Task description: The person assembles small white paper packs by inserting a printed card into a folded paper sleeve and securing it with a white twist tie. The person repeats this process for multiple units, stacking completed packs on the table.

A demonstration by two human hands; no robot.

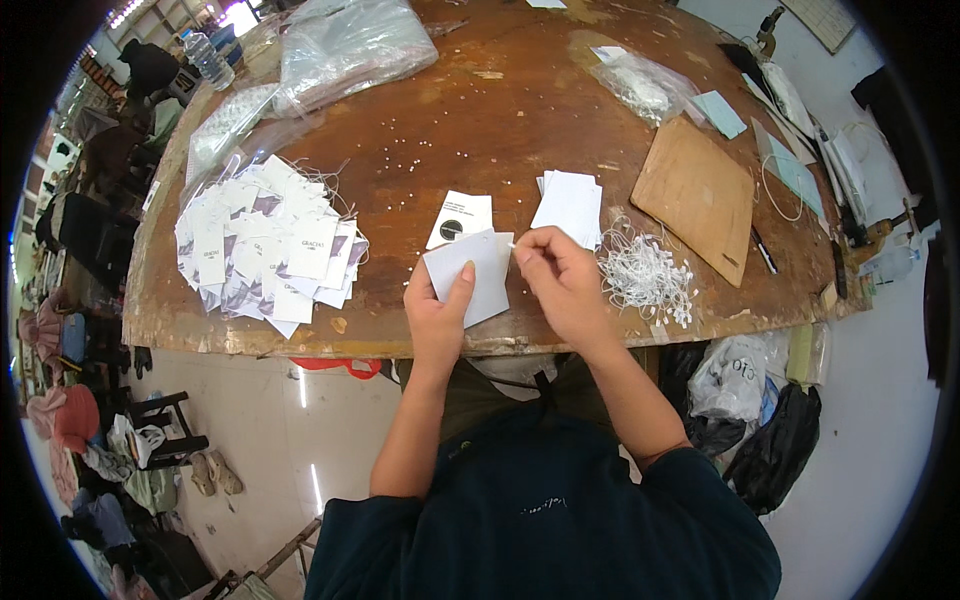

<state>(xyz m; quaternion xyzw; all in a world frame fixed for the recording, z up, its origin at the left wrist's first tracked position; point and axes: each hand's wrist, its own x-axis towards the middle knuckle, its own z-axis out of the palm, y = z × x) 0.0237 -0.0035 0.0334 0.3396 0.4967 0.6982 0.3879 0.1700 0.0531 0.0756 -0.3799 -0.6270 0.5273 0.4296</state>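
Currently, your left hand (437,318) holds pale cards (470,268) above the counter (520,130), while your right hand (572,298) pinches a small white bit (512,245) just beside them.

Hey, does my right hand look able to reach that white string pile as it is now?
Probably yes: the white string pile lies just to the right of your right hand, uncovered, with nothing visible blocking the way.

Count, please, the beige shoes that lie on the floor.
2: one beige shoe and a second beige shoe just right of it, on the pale, glossy floor, lower left. More may be hidden from view.
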